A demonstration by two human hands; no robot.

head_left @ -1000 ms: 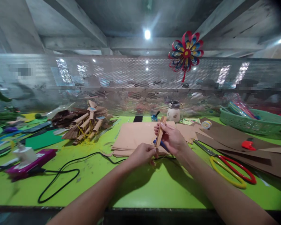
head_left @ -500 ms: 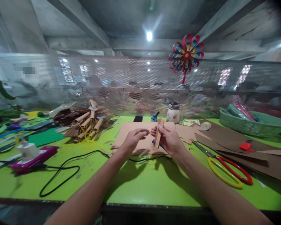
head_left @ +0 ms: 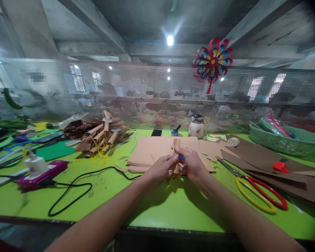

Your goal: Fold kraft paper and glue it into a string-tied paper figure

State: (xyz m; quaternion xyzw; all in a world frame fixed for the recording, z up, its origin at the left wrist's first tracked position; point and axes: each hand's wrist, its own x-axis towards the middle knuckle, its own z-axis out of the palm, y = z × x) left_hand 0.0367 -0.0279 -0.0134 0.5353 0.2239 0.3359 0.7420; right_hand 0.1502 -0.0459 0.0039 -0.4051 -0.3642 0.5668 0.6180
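Both my hands meet over a narrow folded piece of brown paper point(head_left: 176, 142), held nearly upright. My left hand point(head_left: 161, 168) is closed on its lower part, thumb in front. Higher up, my right hand point(head_left: 191, 161) pinches it from the other side. Something small and blue point(head_left: 182, 158) shows by the right fingers; I cannot make out what it is. Yellow strands point(head_left: 174, 183) hang below the hands. Behind lies a stack of light brown paper sheets point(head_left: 149, 147), partly covered by the hands.
Large scissors point(head_left: 254, 190) with red and yellow handles lie at right, beside dark brown sheets point(head_left: 262, 157) and a green basket point(head_left: 286, 143). A jar point(head_left: 196, 127) stands behind the stack. Left are paper bundles point(head_left: 105, 134), a purple power strip point(head_left: 43, 176) and a black cable point(head_left: 76, 183).
My left hand has moved right and closed on the folded paper, having been apart from it. The paper has dropped slightly and turned more upright in my right hand.
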